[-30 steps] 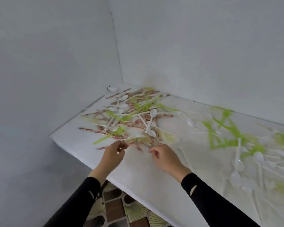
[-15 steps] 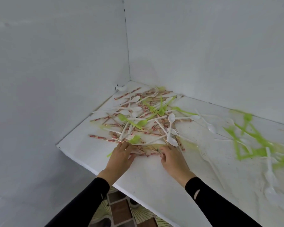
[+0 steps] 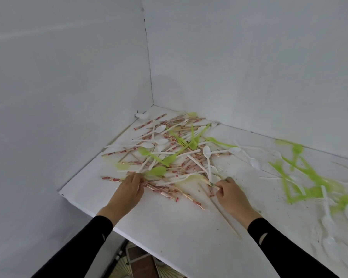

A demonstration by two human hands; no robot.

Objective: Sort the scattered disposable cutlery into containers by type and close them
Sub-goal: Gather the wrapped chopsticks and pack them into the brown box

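A heap of mixed cutlery (image 3: pixel 169 155) lies in the table's corner: paper-wrapped sticks with red print (image 3: pixel 163 190), white spoons (image 3: pixel 206 151), white forks and green spoons (image 3: pixel 156 171). My left hand (image 3: pixel 127 194) rests on the heap's near left edge, its fingers fairly straight on the wrapped sticks. At the heap's near right edge my right hand (image 3: pixel 230 195) has curled fingers that pinch a thin piece of cutlery; which piece is unclear. A second, blurred scatter of green and white cutlery (image 3: pixel 301 177) lies to the right. No container is in view.
The white table (image 3: pixel 181 233) is boxed in by white walls at the left and the back. Its front edge runs diagonally below my wrists, with patterned floor (image 3: pixel 141 259) beneath. A bare wooden stick (image 3: pixel 227 219) lies by my right wrist.
My hands have spread apart along the heap's near edge, the left going left and the right going right. The right hand's fingers now pinch a piece.
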